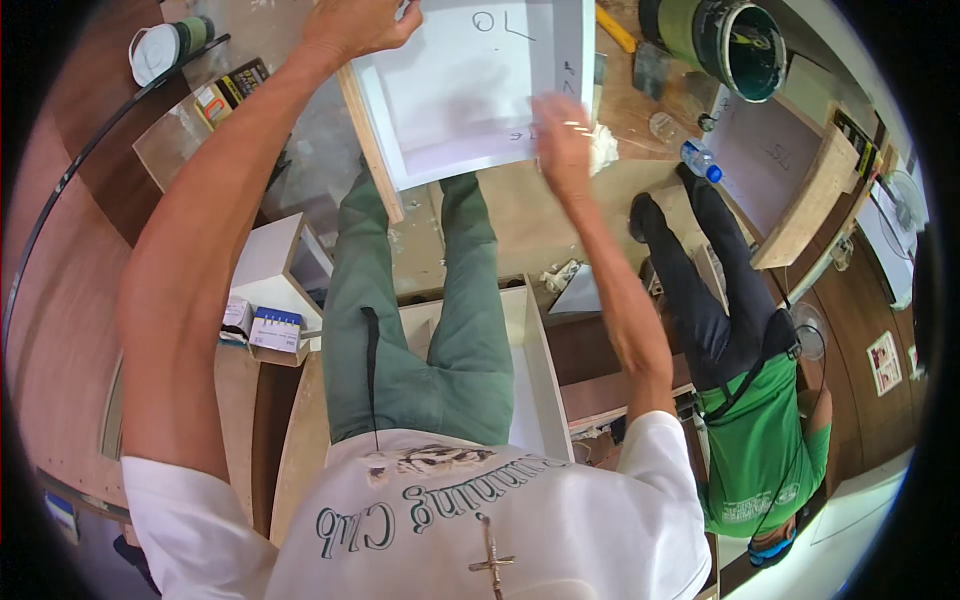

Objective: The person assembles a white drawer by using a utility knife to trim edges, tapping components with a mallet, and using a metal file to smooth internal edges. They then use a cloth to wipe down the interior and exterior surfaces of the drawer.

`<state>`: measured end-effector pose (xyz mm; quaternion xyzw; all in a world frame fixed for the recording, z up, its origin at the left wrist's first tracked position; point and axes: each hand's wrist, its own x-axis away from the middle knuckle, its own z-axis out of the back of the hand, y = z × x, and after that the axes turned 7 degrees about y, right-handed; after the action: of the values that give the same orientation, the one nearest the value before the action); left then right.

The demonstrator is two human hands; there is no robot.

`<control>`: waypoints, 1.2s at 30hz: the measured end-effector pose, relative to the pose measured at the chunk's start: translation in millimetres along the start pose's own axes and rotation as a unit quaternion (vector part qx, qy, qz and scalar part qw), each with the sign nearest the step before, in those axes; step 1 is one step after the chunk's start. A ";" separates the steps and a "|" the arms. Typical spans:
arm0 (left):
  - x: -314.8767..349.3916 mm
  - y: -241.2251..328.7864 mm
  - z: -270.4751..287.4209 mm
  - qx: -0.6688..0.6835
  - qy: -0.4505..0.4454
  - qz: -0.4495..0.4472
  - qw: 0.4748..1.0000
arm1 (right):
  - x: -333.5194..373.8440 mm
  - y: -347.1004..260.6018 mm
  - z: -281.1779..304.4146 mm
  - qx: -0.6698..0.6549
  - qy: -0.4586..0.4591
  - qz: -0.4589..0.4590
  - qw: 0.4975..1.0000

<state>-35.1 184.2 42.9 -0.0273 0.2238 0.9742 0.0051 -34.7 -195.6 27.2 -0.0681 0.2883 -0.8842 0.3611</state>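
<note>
A shallow white open box (460,80), like a drawer, is tilted up in front of me, with pencil marks on its inner faces. A bare wooden strip (372,145) runs along its left side. My left hand (360,25) is closed at the box's upper left edge, its fingers partly cut off by the picture's top. My right hand (563,145) is smeared by motion over the box's right side, so its grip is unclear. Crumpled white material (603,150) shows just beside it.
A person in a green shirt (765,455) is at the right. Nearby are a green-black bucket (752,52), a water bottle (700,160) and a wooden board (808,198). Small boxes (275,330) sit at left by a white cabinet piece (268,262). A black cable (62,185) curves at far left.
</note>
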 end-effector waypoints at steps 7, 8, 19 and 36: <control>6.3 0.0 1.1 -0.010 0.010 -0.006 1.000 | 16.7 -155.0 -137.4 -0.137 0.037 -0.057 0.988; 6.3 -0.2 6.6 -0.002 0.013 0.001 1.000 | 14.2 -149.2 -133.8 -0.122 0.036 -0.037 0.991; 24.5 12.7 13.3 0.003 0.025 -0.015 1.000 | 61.5 -12.6 -14.7 0.068 0.056 -0.027 0.996; 17.3 4.9 -5.5 0.004 -0.005 -0.001 1.000 | 188.6 -22.9 13.4 0.141 -0.016 -0.333 0.932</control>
<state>-52.2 177.3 39.1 -0.0223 0.2273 0.9736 0.0077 -181.6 -316.5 34.6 -0.1221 0.1153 -0.9842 0.0564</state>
